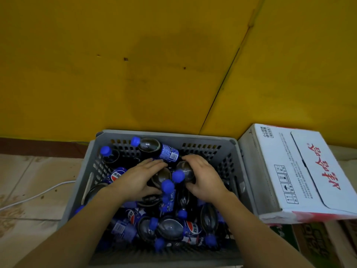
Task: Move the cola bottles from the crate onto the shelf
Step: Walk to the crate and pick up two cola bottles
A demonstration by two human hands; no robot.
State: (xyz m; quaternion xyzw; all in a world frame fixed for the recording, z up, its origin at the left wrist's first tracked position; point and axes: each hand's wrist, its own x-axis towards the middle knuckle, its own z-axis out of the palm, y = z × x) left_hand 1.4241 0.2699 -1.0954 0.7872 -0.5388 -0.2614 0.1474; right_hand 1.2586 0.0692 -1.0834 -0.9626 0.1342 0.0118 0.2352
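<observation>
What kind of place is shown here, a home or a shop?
Probably a small shop or its stockroom, though no shelf is in view. A grey crate full of cola bottles sits on the floor by a yellow wall, with a printed white carton on other boxes beside it.
</observation>
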